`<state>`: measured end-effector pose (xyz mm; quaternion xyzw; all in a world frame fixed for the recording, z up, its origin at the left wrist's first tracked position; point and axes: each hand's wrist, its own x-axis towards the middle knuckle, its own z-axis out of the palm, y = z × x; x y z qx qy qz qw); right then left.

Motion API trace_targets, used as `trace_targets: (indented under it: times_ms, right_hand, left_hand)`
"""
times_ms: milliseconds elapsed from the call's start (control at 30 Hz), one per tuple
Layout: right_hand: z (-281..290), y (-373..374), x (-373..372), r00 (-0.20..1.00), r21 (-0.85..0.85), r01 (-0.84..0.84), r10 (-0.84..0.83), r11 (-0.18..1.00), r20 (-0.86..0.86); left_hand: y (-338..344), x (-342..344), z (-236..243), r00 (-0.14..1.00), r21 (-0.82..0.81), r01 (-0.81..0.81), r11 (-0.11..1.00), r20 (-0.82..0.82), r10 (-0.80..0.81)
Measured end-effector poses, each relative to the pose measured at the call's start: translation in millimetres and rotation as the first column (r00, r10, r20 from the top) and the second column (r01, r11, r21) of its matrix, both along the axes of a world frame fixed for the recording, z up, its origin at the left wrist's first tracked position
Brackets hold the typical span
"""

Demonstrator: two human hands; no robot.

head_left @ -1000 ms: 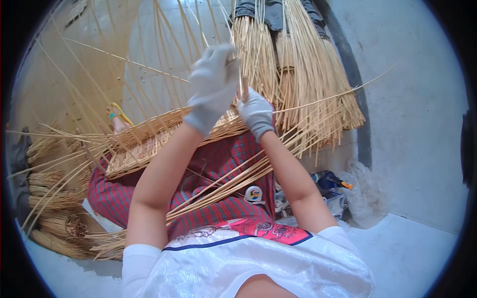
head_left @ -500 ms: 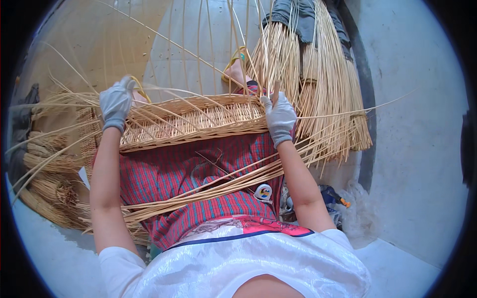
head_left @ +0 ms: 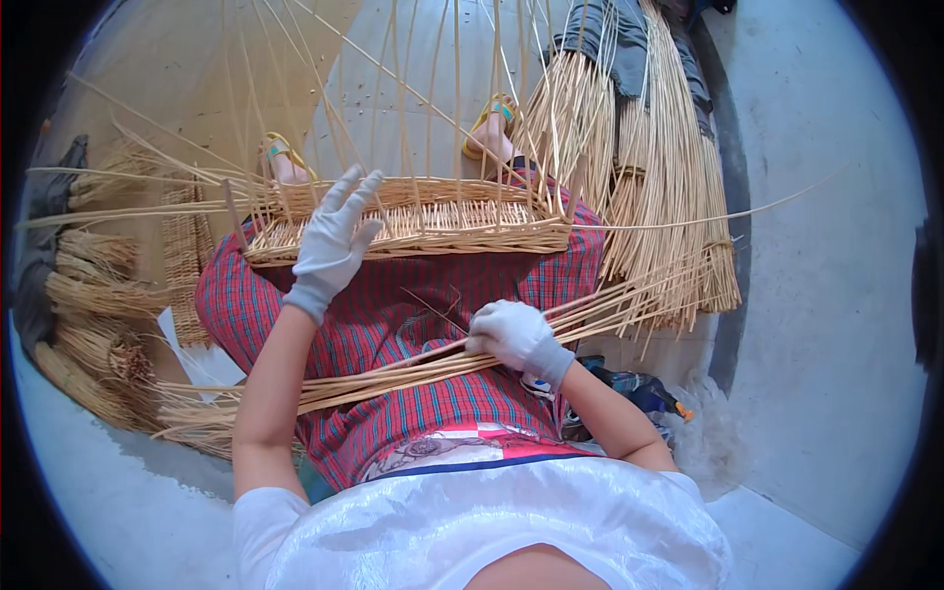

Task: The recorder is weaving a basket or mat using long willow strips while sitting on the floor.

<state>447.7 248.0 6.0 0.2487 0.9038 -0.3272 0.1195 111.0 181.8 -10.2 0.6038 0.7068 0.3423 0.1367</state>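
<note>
A long, shallow wicker basket (head_left: 413,239) rests across my knees, its long upright stakes rising from the rim. My left hand (head_left: 334,236), in a white glove, is at the basket's near wall toward its left end, fingers stretched and thumb apart, holding nothing. My right hand (head_left: 513,332), also gloved, is closed at a loose bundle of wicker rods (head_left: 393,378) lying over my lap. Its fingertips are curled down onto the rods and partly hidden. One long thin rod (head_left: 708,222) sticks out from the basket's right end.
Large sheaves of rods (head_left: 669,177) stand at the right, partly under dark cloth. More bundles (head_left: 98,285) and a woven panel (head_left: 185,265) lie at the left. A tape measure (head_left: 538,385) is half hidden by my right wrist. Beside my right forearm are tools (head_left: 639,388) and a clear plastic bag (head_left: 718,423).
My right hand has left the basket's right end and come down to the rods on my lap. My left hand has moved right along the basket and opened. The basket has levelled and shifted slightly.
</note>
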Motion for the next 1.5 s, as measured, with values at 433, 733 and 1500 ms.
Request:
trace_targets:
  times_ms: [433, 733, 1500]
  right_hand:
    - [65.3, 36.0, -24.4, 0.472, -0.569, 0.505, -0.760, 0.649, -0.447]
    - [87.6, 86.5, 12.9, 0.285, -0.600, 0.342, -0.688, 0.723, -0.667]
    - [-25.6, 77.9, 49.0, 0.178, -0.760, 0.469, -0.890, 0.451, -0.419]
  left_hand:
    - [-41.7, 11.3, 53.1, 0.996, 0.252, -0.064, 0.966, -0.038, 0.076]
    - [-43.3, 9.3, 2.1, 0.933, -0.379, -0.090, 0.921, 0.292, 0.212]
    - [26.6, 51.3, -40.2, 0.936, -0.108, -0.254, 0.961, 0.221, 0.273]
